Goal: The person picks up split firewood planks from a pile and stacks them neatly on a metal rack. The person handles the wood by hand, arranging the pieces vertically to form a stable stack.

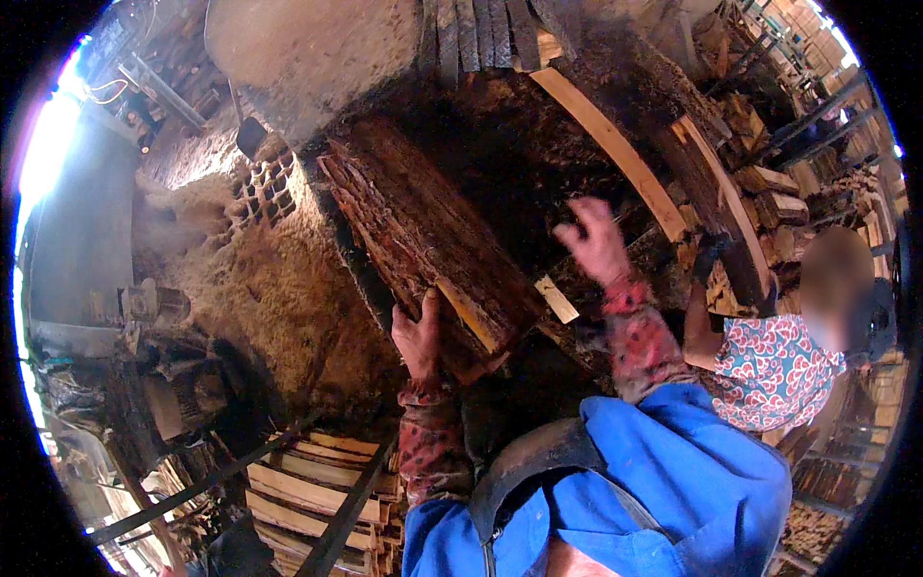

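Note:
My left hand (417, 337) is closed on the near left edge of a long bark-covered wood slab (413, 212), its thumb up against the rough side. A strip of pale bare wood shows at the slab's near end. To the right, my right hand (596, 240) is raised over the dark ground with its fingers spread and nothing in them. Just below it lies a small pale wood chip (557, 299). Both my forearms wear reddish patterned sleeves.
A co-worker (779, 370) at the right, in patterned clothing, has a dark-gloved hand at a long board (719, 212). Another board (615, 149) curves nearby. Sawdust (260, 298) is heaped left. Stacked planks (312, 490) lie lower left, behind dark bars (351, 514). Dark slats (481, 38) hang at the top.

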Tool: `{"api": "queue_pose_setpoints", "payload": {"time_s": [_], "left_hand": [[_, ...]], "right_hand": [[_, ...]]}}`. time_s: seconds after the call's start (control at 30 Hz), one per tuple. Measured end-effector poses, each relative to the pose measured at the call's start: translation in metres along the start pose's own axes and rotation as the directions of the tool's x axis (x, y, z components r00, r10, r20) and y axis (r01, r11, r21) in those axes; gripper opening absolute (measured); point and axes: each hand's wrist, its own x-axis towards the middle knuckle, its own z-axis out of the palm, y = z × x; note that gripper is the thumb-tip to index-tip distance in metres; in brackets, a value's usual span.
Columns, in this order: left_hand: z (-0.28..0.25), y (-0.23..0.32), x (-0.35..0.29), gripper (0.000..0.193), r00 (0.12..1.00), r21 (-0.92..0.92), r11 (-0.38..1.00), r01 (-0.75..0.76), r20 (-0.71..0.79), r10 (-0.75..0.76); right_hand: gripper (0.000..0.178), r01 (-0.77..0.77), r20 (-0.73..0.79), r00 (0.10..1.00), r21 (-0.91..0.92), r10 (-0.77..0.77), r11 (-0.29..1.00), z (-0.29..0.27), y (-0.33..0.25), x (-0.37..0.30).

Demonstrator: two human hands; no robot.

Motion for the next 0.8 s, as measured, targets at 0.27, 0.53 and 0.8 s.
{"api": "queue_pose_setpoints", "payload": {"time_s": [0.27, 0.53, 0.8], "left_hand": [[0.012, -0.051, 0.014, 0.076, 0.998, 0.072, 0.995, -0.066, -0.013, 0.067], [0.018, -0.008, -0.004, 0.075, 0.999, -0.082, 0.996, 0.017, 0.045, -0.013], [0.013, -0.028, 0.002, 0.058, 0.997, -0.088, 0.993, -0.072, 0.01, 0.073]], "right_hand": [[0.055, -0.41, -0.094, 0.897, -0.546, 0.433, 0.731, -0.053, 0.271, 0.017], [0.069, -0.5, 0.207, 0.83, -0.135, 0.517, 0.856, -0.085, 0.309, -0.012], [0.056, -0.643, 0.489, 0.682, 0.047, 0.543, 0.765, -0.04, 0.228, -0.05]]}}
